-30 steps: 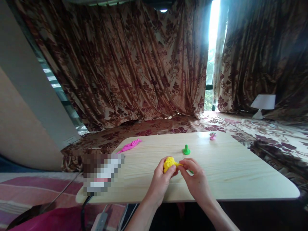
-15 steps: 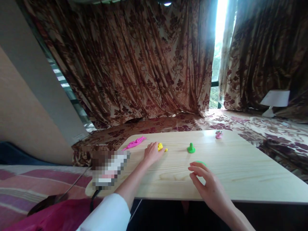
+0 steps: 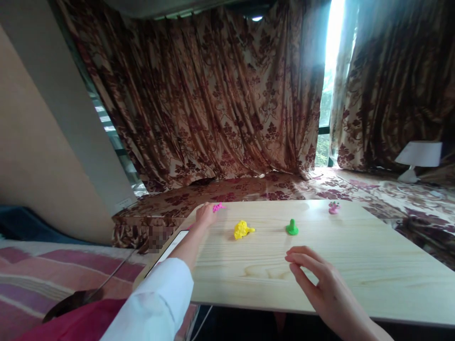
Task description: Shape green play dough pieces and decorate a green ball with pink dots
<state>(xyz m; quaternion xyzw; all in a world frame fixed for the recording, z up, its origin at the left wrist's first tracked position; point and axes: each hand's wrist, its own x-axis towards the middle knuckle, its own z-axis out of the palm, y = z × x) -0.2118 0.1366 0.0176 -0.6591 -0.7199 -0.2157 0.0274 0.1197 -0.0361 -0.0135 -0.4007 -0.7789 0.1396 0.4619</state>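
Observation:
My left hand [image 3: 206, 216] is at the far left of the table, over a long bright pink modelling-clay piece [image 3: 217, 207]. It covers the middle of that piece, and its fingertips are hidden, so their grip does not show. Right of it lies a lumpy yellow clay piece [image 3: 241, 229] with a small stub. Farther right stands a green clay piece [image 3: 292, 227], a knob on a wide base. My right hand [image 3: 320, 279] hovers near the front edge with curved fingers, thumb apart from them, and nothing visible between.
A small pink figure [image 3: 333, 208] stands at the back right of the pale wooden table [image 3: 263, 284]. A flat white-screened device [image 3: 174, 246] lies along the left edge, beneath my left forearm. Beyond are patterned curtains [image 3: 227, 104] and a white lamp [image 3: 419, 155].
My left hand has left the yellow clay and moved left to the pink clay. A green curved strip seen by my right hand no longer shows. The whole view has shifted slightly.

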